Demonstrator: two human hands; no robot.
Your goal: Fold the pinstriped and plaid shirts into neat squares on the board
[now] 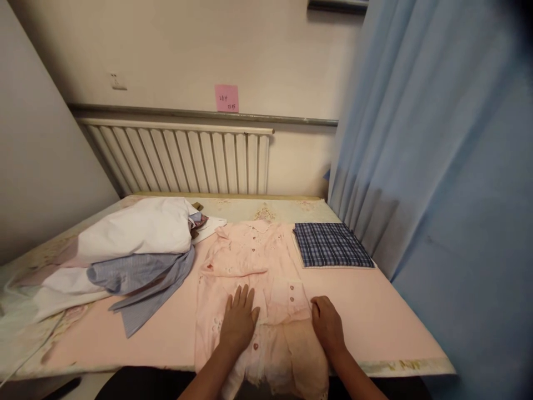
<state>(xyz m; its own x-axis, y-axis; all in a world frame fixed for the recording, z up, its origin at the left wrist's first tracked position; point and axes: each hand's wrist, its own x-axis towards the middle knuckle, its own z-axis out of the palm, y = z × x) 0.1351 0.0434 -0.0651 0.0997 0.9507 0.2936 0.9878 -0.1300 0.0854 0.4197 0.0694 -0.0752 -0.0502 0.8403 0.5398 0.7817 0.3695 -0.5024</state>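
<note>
A pale pink button-up shirt (239, 261) lies spread out before me, its sleeves folded inward and its lower end hanging over the near edge of the table. Flat on the middle of the shirt rests my left hand (240, 319), fingers stretched out and palm down. At the shirt's right edge, beside a cuff with two buttons (291, 293), my right hand (328, 322) has its fingers curled closed on the fabric. The fingertips of that hand are partly hidden.
A folded dark blue plaid garment (333, 244) lies at the back right. Heaped at the left are white cloth (137, 228) and a blue-grey garment (141, 272). A blue curtain (400, 139) hangs along the right side. Behind the table stands a radiator (183, 155).
</note>
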